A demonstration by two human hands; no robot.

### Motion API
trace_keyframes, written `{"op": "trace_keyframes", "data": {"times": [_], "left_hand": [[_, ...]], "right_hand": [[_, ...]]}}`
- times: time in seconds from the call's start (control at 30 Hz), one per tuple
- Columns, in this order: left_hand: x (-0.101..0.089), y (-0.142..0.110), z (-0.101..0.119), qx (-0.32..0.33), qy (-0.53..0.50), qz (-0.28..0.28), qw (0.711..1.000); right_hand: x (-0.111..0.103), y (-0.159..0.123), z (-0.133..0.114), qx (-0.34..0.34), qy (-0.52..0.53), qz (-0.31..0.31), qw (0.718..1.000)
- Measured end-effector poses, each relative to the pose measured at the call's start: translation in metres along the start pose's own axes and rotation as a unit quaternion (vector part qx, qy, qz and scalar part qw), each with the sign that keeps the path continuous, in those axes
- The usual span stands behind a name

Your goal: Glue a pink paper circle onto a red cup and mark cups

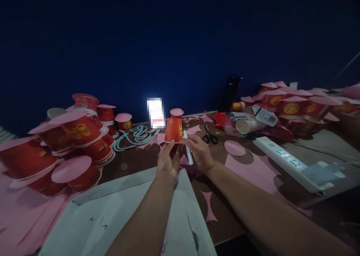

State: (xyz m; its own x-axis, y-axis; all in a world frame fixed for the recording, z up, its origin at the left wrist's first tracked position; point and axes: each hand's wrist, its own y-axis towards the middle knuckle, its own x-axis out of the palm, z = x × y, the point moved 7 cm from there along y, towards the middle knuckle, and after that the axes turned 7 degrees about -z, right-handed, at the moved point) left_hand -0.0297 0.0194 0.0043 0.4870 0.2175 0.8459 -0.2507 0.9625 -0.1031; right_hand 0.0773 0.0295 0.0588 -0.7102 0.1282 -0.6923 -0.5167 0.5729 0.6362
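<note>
My left hand [168, 162] is closed on the lower rim of a red paper cup [173, 129] with yellow lettering, held upside down. My right hand [201, 151] grips a slim white pen-like stick [188, 151] that slants down beside the cup. Its fingertips are close to the cup's rim; whether they touch it is hard to see. Just behind the held cup is a pink paper disc [176, 112] on top of another red cup. To the right of my right hand lie black scissors [209, 135].
Stacked red cups with pink discs [81, 130] crowd the left, and more [292, 104] fill the right. Around lie a pale blue cable [132, 138], a glowing screen [155, 111], a power strip [284, 158], pink paper scraps [209, 207], bagged cups [249, 125] and a white board [112, 211].
</note>
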Motion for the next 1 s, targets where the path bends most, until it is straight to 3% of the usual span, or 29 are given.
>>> {"op": "trace_keyframes", "data": {"times": [0.23,0.37,0.5,0.7,1.0], "left_hand": [[0.003,0.001,-0.005,-0.006,0.040,-0.038,0.998],[0.000,0.004,-0.003,0.005,0.028,-0.025,0.999],[-0.003,0.004,0.001,0.018,0.018,-0.012,1.000],[0.002,0.002,0.000,0.010,0.024,-0.040,0.999],[-0.005,0.006,-0.006,-0.007,-0.021,-0.001,1.000]], "right_hand": [[0.002,0.002,-0.006,-0.038,0.020,0.018,0.999],[-0.007,-0.003,-0.014,-0.057,0.031,0.056,0.996],[-0.017,-0.003,-0.021,-0.034,0.069,0.080,0.994],[-0.025,-0.003,-0.024,-0.006,0.082,0.093,0.992],[-0.026,-0.004,-0.022,-0.006,0.084,0.107,0.991]]}}
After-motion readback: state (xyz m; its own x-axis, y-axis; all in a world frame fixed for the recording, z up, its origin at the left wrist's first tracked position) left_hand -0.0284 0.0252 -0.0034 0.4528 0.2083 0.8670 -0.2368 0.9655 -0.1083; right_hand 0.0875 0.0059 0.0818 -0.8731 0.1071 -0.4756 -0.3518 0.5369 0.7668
